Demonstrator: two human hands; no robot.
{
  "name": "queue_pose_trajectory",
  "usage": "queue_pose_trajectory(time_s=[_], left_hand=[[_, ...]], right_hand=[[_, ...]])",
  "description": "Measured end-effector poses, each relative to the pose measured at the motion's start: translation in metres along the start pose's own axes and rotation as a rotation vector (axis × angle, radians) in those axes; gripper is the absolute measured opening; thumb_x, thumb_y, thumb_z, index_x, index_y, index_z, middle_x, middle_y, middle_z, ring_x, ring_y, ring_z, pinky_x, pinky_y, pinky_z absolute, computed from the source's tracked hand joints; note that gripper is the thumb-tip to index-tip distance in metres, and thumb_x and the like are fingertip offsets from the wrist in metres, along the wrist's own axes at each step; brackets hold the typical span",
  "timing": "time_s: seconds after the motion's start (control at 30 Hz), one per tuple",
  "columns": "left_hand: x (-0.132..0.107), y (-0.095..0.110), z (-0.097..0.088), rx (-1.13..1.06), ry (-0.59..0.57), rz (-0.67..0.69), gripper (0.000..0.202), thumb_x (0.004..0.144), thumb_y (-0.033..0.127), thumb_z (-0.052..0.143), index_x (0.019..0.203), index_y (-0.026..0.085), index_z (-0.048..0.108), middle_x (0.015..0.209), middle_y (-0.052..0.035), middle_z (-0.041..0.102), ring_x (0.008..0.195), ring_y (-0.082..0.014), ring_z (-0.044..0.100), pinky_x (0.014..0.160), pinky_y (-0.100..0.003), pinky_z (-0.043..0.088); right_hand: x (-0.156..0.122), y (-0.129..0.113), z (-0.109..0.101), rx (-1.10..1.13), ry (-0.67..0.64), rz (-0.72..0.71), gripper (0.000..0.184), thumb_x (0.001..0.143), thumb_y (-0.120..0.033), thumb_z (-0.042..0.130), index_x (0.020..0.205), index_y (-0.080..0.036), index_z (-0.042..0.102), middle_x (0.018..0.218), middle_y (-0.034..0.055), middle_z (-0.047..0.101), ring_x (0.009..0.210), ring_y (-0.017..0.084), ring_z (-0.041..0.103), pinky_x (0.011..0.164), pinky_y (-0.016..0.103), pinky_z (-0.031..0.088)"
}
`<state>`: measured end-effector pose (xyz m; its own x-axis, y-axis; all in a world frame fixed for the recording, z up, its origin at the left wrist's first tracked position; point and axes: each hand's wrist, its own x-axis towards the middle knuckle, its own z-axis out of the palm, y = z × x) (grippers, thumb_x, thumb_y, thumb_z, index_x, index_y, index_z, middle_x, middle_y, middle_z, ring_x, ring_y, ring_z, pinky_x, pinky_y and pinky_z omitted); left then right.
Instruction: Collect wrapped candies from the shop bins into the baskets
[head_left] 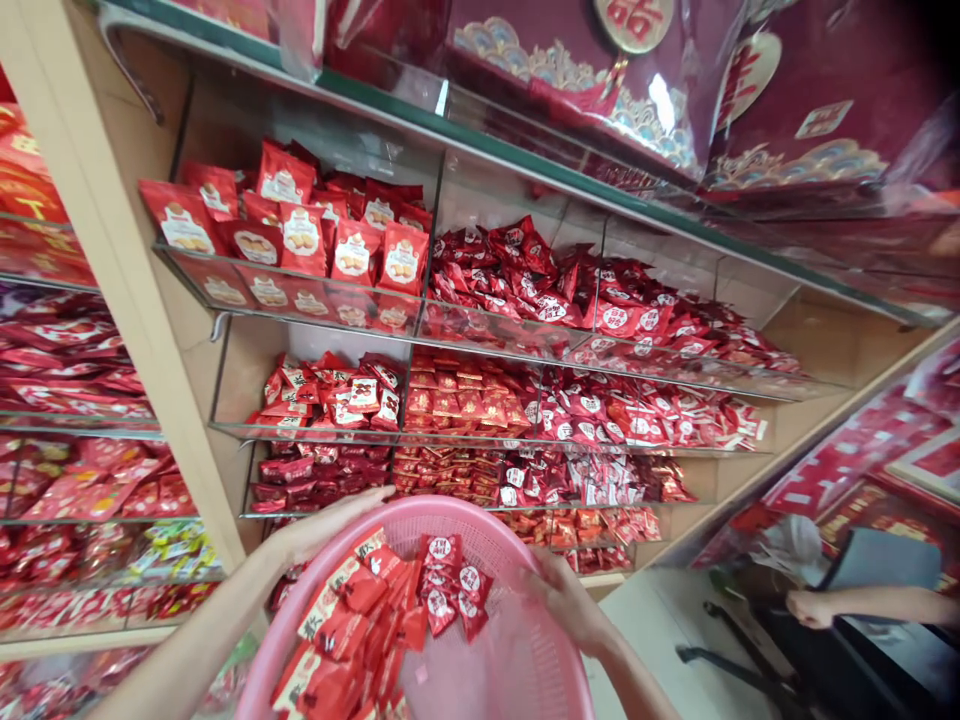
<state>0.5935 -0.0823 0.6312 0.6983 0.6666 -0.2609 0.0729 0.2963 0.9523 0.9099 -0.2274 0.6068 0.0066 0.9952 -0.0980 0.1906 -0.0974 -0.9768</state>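
I hold a round pink plastic basket (517, 670) tilted in front of me, low in the view. Several small red candy packets (375, 620) lie heaped in its left half. My left hand (330, 525) grips the basket's far left rim, fingers stretched along the edge. At the right rim, my right hand (566, 600) is curled around the edge. Behind the basket stand glass shelves (465, 330) filled with red snack packets.
A wooden upright (120, 280) divides the shelves on the left. Large red gift boxes (645, 80) sit on the top shelf. At lower right another person's hand (810, 607) rests by a dark chair (862, 620) on the pale floor.
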Motion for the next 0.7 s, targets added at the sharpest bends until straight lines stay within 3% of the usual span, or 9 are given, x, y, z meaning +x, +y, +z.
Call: queue_pose_trajectory(time_s=[0.1, 0.23, 0.33, 0.43, 0.6, 0.7], left_hand=[[0.004, 0.004, 0.004, 0.231, 0.023, -0.011, 0.054, 0.078, 0.057, 0.047, 0.116, 0.021, 0.058, 0.123, -0.0045, 0.059, 0.115, -0.0262, 0.048, 0.096, -0.032, 0.036], [0.023, 0.014, 0.008, 0.575, 0.063, 0.019, 0.053, 0.074, 0.062, 0.046, 0.094, 0.019, 0.069, 0.102, -0.0027, 0.069, 0.1, -0.0251, 0.055, 0.085, -0.029, 0.04], [0.05, 0.016, 0.008, 0.665, -0.029, 0.001, 0.059, 0.073, 0.068, 0.042, 0.078, 0.016, 0.071, 0.077, -0.0028, 0.07, 0.077, -0.0213, 0.06, 0.066, -0.026, 0.044], [0.076, 0.013, 0.009, 0.639, -0.086, -0.046, 0.062, 0.069, 0.071, 0.043, 0.075, 0.016, 0.071, 0.066, -0.0021, 0.067, 0.06, -0.0166, 0.057, 0.055, -0.023, 0.041], [0.094, 0.007, 0.015, 0.73, -0.094, -0.029, 0.068, 0.064, 0.074, 0.046, 0.075, 0.013, 0.073, 0.071, -0.0055, 0.07, 0.065, -0.0195, 0.06, 0.064, -0.028, 0.045], [0.089, 0.011, 0.014, 0.643, -0.123, -0.056, 0.067, 0.063, 0.073, 0.049, 0.084, 0.014, 0.073, 0.084, -0.0075, 0.072, 0.075, -0.0215, 0.063, 0.072, -0.03, 0.046]], right_hand=[[0.003, 0.002, -0.006, 0.007, -0.053, 0.047, 0.043, 0.075, -0.045, 0.056, 0.106, -0.016, 0.057, 0.098, 0.0085, 0.064, 0.09, 0.024, 0.058, 0.076, 0.036, 0.047], [0.009, 0.016, -0.001, 0.047, -0.027, 0.082, 0.049, 0.068, -0.048, 0.061, 0.107, -0.017, 0.057, 0.105, 0.0091, 0.062, 0.102, 0.026, 0.054, 0.088, 0.038, 0.042], [0.017, 0.027, 0.006, 0.115, -0.03, 0.075, 0.053, 0.065, -0.048, 0.064, 0.108, -0.017, 0.056, 0.108, 0.0093, 0.061, 0.106, 0.026, 0.052, 0.092, 0.038, 0.039], [0.026, 0.033, 0.009, 0.134, -0.033, 0.079, 0.06, 0.062, -0.051, 0.065, 0.111, -0.018, 0.055, 0.113, 0.01, 0.059, 0.109, 0.027, 0.051, 0.093, 0.039, 0.038], [0.032, 0.024, 0.011, -0.009, -0.019, 0.04, 0.063, 0.064, -0.054, 0.063, 0.114, -0.017, 0.054, 0.117, 0.0108, 0.057, 0.111, 0.027, 0.05, 0.097, 0.038, 0.035], [0.034, -0.002, 0.011, -0.166, -0.048, -0.055, 0.053, 0.07, -0.052, 0.057, 0.11, -0.017, 0.058, 0.108, 0.0089, 0.062, 0.102, 0.025, 0.055, 0.089, 0.037, 0.041]])
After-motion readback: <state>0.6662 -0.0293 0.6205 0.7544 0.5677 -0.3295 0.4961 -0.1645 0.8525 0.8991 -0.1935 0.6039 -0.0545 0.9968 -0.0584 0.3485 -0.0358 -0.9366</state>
